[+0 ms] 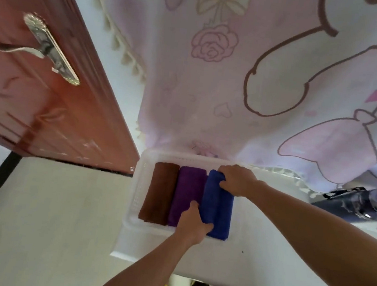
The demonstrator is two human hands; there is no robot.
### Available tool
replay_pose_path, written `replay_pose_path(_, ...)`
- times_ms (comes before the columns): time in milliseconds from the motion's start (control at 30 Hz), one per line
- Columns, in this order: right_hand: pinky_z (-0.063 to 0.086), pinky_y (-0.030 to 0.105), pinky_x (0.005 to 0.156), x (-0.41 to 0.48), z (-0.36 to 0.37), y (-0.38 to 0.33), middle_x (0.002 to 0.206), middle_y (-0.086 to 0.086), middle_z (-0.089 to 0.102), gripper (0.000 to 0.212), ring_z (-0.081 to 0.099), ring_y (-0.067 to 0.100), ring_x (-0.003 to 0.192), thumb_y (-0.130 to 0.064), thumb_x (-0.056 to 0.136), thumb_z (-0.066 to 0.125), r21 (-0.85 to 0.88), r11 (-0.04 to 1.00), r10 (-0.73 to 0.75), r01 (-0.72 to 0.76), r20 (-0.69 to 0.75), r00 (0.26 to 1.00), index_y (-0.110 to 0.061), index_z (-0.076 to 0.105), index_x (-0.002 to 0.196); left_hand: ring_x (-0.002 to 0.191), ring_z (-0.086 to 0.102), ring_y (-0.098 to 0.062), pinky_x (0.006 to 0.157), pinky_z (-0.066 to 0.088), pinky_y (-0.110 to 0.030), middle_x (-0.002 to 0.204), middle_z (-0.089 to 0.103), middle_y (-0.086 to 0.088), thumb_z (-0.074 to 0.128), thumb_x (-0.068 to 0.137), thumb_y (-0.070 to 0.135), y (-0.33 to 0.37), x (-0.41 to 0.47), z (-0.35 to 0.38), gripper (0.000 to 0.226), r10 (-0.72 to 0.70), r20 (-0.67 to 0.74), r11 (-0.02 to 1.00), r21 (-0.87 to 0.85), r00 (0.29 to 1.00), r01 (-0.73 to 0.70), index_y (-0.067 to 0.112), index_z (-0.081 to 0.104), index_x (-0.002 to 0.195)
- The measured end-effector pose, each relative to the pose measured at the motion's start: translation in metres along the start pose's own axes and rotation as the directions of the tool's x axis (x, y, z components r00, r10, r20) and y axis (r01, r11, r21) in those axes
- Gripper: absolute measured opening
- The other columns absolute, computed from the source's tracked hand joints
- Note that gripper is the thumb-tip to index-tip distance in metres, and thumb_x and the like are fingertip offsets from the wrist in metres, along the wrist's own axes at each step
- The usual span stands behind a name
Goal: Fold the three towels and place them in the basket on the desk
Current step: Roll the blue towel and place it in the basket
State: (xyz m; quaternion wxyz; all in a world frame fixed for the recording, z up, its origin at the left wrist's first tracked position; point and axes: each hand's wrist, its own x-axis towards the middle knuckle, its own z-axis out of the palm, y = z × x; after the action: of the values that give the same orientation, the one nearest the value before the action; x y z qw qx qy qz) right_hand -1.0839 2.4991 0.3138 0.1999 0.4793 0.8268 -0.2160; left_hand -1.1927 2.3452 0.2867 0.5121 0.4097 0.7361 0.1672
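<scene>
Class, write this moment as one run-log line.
stage: placing last towel | basket: brown towel, purple towel, blue towel side by side | left hand: on blue towel | right hand: on blue towel

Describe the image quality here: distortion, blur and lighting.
Head view: wide-angle distortion tilts the door and curtain; bright, even light washes out the white basket, blurring its rim into the desk; the brown towel, purple towel and blue towel stay clear; edges look soft.

Brown towel (159,192), purple towel (186,194), blue towel (219,207) side by side in white basket (137,185); both hands gripping blue towel
</scene>
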Motion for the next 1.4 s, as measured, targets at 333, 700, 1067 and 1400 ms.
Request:
replay_pose_path(333, 0.038, 0.03, 0.059, 0.027, 0.005, 0.006, 0.099, 0.005, 0.063, 0.018, 0.058, 0.024, 0.078, -0.012, 0.084, 0.054, -0.312, 0.937, -0.191, 0.156, -0.085, 0.978, -0.015, 0.053, 0.101, 0.105, 0.052, -0.021, 0.081, 0.049, -0.034, 0.115, 0.049, -0.002, 0.06, 0.089, 0.041, 0.009, 0.004, 0.029, 0.038, 0.063, -0.224, 0.865, 0.499, 0.973, 0.059, 0.016, 0.048, 0.115)
replay_pose_path(700, 0.045, 0.038, 0.076, 0.018, 0.044, 0.014, 0.131, 0.015, 0.038, 0.054, 0.041, 0.032, 0.115, 0.003, 0.085, 0.053, -0.231, 0.913, -0.353, 0.337, -0.029, 0.935, -0.009, 0.042, 0.136, 0.127, 0.037, -0.025, 0.103, 0.032, -0.043, 0.141, 0.038, -0.005, 0.009, 0.089, 0.055, -0.011, -0.021, 0.033, 0.067, 0.244, 0.172, 0.621, 0.728, 0.954, -0.29, 0.028, 0.036, 0.144)
replay_pose_path(1067, 0.047, 0.039, 0.093, 0.004, 0.043, 0.014, 0.137, 0.009, 0.04, 0.048, 0.043, 0.026, 0.12, -0.013, 0.094, 0.048, -0.102, 0.934, -0.349, 0.343, -0.05, 0.936, -0.015, 0.042, 0.141, 0.103, 0.058, -0.024, 0.086, 0.047, -0.037, 0.114, 0.059, -0.002, 0.033, 0.095, 0.04, -0.039, -0.026, -0.003, 0.039, 0.506, -0.09, 0.626, 0.722, 0.858, -0.294, 0.021, 0.064, 0.109)
replay_pose_path(1400, 0.041, 0.032, 0.087, -0.092, 0.094, -0.038, 0.119, -0.005, 0.056, 0.049, 0.052, 0.016, 0.108, -0.063, 0.094, 0.034, 0.027, 0.958, -0.286, 0.285, 0.051, 0.957, -0.034, 0.051, 0.13, 0.124, 0.05, -0.028, 0.095, 0.046, -0.039, 0.152, 0.032, -0.012, 0.043, 0.097, 0.026, -0.116, -0.023, -0.108, 0.064, 0.179, -0.303, 0.719, 0.689, 0.936, 0.086, 0.011, 0.013, 0.152)
